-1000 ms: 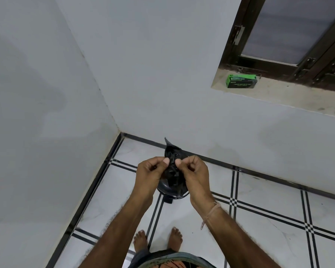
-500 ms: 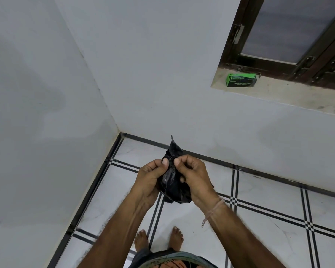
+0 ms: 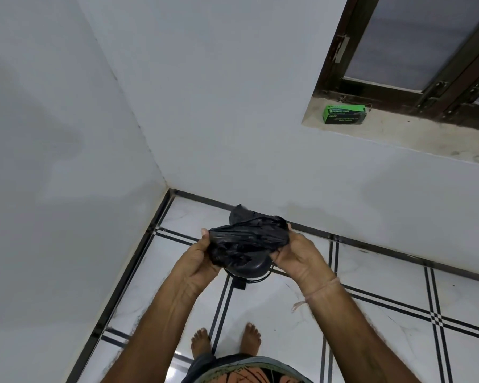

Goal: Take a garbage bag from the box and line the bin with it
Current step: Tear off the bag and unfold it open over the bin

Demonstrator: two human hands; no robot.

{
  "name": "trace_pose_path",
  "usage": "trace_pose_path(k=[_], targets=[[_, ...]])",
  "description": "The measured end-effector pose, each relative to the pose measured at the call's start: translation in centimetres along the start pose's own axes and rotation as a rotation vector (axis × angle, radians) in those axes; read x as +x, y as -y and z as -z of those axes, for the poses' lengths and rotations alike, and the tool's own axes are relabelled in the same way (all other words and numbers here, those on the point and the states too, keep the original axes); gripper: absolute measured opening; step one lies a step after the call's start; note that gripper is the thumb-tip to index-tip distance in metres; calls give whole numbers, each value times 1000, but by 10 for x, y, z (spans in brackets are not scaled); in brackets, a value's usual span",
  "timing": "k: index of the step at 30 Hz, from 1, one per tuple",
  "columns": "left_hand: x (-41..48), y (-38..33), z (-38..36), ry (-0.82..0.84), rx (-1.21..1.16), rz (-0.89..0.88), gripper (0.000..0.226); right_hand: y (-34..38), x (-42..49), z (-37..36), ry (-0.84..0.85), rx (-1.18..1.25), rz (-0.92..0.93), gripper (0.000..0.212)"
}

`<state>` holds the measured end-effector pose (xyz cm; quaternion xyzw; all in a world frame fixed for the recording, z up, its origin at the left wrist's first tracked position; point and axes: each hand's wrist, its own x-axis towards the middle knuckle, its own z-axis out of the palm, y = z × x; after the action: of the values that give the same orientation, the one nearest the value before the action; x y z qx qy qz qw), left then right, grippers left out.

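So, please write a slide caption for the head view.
Left hand and right hand hold a black garbage bag stretched above the bin; the green box rests on the windowsill.

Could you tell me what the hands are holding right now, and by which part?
The black bag, stretched out: the left hand grips its left end, the right hand its right end.

Two bare forearms reach forward from the bottom of the view, hands level and held apart. The left hand (image 3: 198, 261) and right hand (image 3: 297, 257) each grip one side of a crumpled black garbage bag (image 3: 246, 240), fingers curled into it. A thin thread circles the right wrist.
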<state>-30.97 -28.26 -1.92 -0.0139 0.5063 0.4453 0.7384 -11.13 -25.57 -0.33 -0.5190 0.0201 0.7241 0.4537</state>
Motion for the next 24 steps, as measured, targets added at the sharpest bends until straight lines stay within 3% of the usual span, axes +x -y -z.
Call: trace_pose_path(k=[3, 7, 9, 10, 12, 15, 19, 22, 24], targets=[[7, -9, 12, -102, 85, 59, 53, 1, 0, 4, 51, -123, 107, 27], [14, -27, 21, -74, 38, 29, 56, -8, -8, 14, 194, -667, 305, 37], [17, -40, 29, -82, -21, -4, 57, -6, -7, 19, 274, -873, 283, 35], [19, -46, 33, -86, -44, -20, 59, -5, -6, 22, 352, -853, 223, 40], [24, -53, 44, -109, -70, -29, 62, 1, -2, 27, 461, -510, 126, 44], [23, -53, 63, -128, -4, -12, 40, 4, 7, 31, 325, -113, 198, 24], [25, -46, 85, 18, 23, -28, 36, 2, 25, 42, 174, -200, 324, 25], [23, -51, 98, 164, 47, -54, 29, -2, 37, 55, 98, -339, 378, 40], [23, -56, 106, 228, 196, -64, 25, -6, 39, 60, 62, -409, 403, 48]])
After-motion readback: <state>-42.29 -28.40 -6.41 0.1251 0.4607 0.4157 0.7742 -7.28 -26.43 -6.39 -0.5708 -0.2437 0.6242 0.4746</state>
